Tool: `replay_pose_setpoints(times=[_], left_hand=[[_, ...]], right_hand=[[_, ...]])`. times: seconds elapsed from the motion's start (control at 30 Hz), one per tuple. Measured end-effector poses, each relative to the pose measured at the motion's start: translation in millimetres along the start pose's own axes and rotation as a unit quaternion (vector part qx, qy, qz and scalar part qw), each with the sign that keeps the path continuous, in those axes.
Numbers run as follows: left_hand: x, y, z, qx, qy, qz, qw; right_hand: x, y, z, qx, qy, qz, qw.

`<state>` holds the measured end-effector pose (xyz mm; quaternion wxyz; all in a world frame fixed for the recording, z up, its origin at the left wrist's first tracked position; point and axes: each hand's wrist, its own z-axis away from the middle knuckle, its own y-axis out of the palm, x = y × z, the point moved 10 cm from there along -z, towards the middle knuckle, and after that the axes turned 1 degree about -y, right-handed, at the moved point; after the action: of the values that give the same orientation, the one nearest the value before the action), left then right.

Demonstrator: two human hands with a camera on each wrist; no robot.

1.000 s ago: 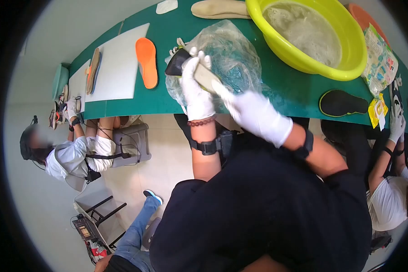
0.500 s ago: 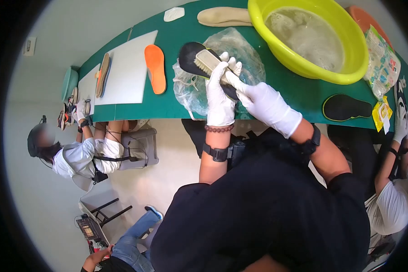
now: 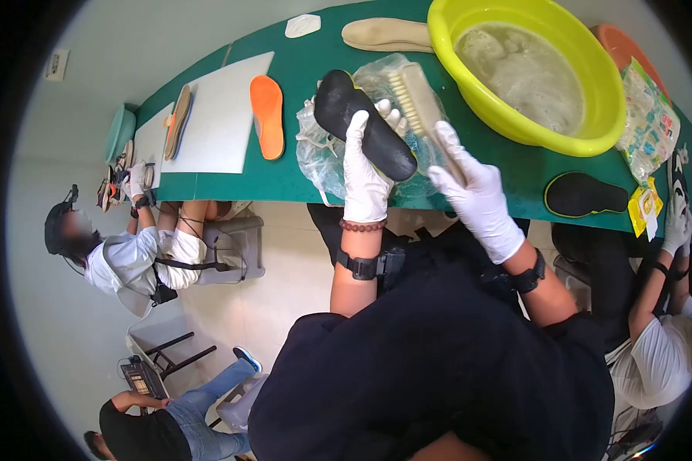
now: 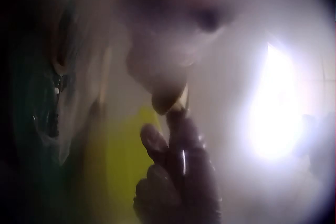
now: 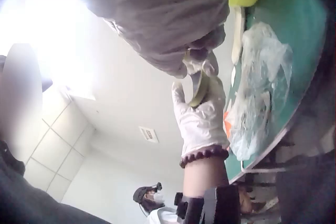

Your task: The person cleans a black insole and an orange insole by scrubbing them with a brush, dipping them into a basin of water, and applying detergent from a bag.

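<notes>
In the head view, my gloved left hand (image 3: 367, 184) grips a black insole (image 3: 361, 115) with a yellow-green edge, tilted above the table. My gloved right hand (image 3: 478, 201) holds a scrub brush (image 3: 419, 96) by its handle. The brush stands to the right of the insole, pale bristles facing it. Beneath them lies a crumpled clear plastic bag (image 3: 321, 173). From the right wrist, the left hand (image 5: 202, 121) appears with the insole's edge (image 5: 198, 91) between thumb and fingers. The left wrist view is dark and blurred, with a gloved hand (image 4: 181, 169) near its bottom.
A yellow-green basin (image 3: 507, 129) of cloudy, sudsy water stands at the back right. Around the green table lie a beige insole (image 3: 384, 34), an orange insole (image 3: 267, 119), another black insole (image 3: 583, 194), a white board (image 3: 219, 115) and a printed packet (image 3: 644, 115). People sit on both sides.
The brush was against the insole in both earlier frames; now it is lifted off to the right. The right hand has moved right with it, and more of the insole shows.
</notes>
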<state>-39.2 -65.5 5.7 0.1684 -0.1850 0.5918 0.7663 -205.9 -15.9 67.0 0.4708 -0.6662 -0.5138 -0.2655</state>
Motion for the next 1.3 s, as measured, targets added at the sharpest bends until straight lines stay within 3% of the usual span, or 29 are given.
replay_pose_setpoints(times=[0.03, 0.13, 0.2, 0.3, 0.37, 0.6, 0.73, 0.8, 0.83, 0.9, 0.97, 1.0, 1.07, 1.1, 1.17, 1.23, 1.27, 1.3], left_hand=[[5.4, -0.6, 0.9, 0.001, -0.014, -0.008, 1.0], [13.5, -22.5, 1.4, -0.027, -0.019, -0.036, 0.999], [6.7, -17.6, 6.0, 0.011, -0.001, -0.063, 0.998], [-0.1, -19.3, 6.9, 0.021, 0.01, -0.03, 0.999], [-6.0, -22.9, 0.7, 0.013, 0.011, 0.056, 0.998], [-36.0, -30.4, -10.5, -0.029, 0.021, 0.126, 0.991], [-39.8, -33.0, -16.0, 0.029, 0.02, 0.109, 0.993], [-48.3, -24.9, -14.9, 0.048, 0.029, 0.107, 0.993], [-54.3, -7.0, -15.2, 0.098, 0.012, 0.119, 0.988], [-73.1, 29.9, -10.2, 0.099, 0.04, 0.065, 0.992], [-90.6, 85.7, -11.4, 0.159, 0.053, 0.008, 0.986], [-97.6, 116.7, -10.4, 0.183, 0.081, -0.037, 0.979], [-104.0, 179.1, -7.2, 0.23, 0.152, -0.147, 0.95], [-99.0, 210.0, -8.8, 0.286, 0.151, -0.192, 0.926], [-74.4, 262.4, -7.8, 0.221, 0.085, -0.173, 0.956], [-56.3, 302.0, -17.5, 0.293, 0.127, -0.136, 0.938], [-37.2, 316.4, -34.2, 0.372, 0.09, -0.106, 0.918], [-16.5, 320.3, -52.5, 0.376, 0.067, -0.1, 0.919]], right_hand=[[-12.2, 13.7, 4.4, 0.053, 0.105, -0.045, 0.992], [-22.5, 29.4, 6.0, 0.03, 0.123, -0.099, 0.987], [-31.3, 33.7, 7.6, 0.024, 0.149, -0.126, 0.981], [-37.0, 34.8, 11.2, 0.028, 0.103, -0.092, 0.99], [-33.8, 34.5, 15.3, 0.057, 0.114, -0.092, 0.988], [-44.4, 33.8, 37.0, 0.14, 0.148, -0.081, 0.976], [-46.9, 20.3, 42.0, 0.157, 0.16, -0.059, 0.973], [-55.1, 13.1, 51.9, 0.185, 0.236, -0.098, 0.949], [-60.2, 8.1, 59.2, 0.194, 0.274, -0.117, 0.935], [-57.6, -5.8, 63.4, 0.196, 0.237, -0.084, 0.948], [-55.0, -19.1, 69.4, 0.212, 0.219, -0.041, 0.952], [-58.7, -21.5, 76.9, 0.23, 0.26, -0.056, 0.936], [-55.7, -30.1, 81.8, 0.222, 0.214, -0.041, 0.95], [-54.9, -33.1, 83.8, 0.217, 0.201, -0.045, 0.954], [-57.0, -36.6, 89.8, 0.219, 0.242, -0.057, 0.943], [-63.1, -41.6, 94.4, 0.205, 0.234, -0.06, 0.948], [-60.3, -47.3, 93.6, 0.2, 0.226, -0.037, 0.953], [-61.0, -52.3, 94.6, 0.19, 0.225, -0.035, 0.955]])
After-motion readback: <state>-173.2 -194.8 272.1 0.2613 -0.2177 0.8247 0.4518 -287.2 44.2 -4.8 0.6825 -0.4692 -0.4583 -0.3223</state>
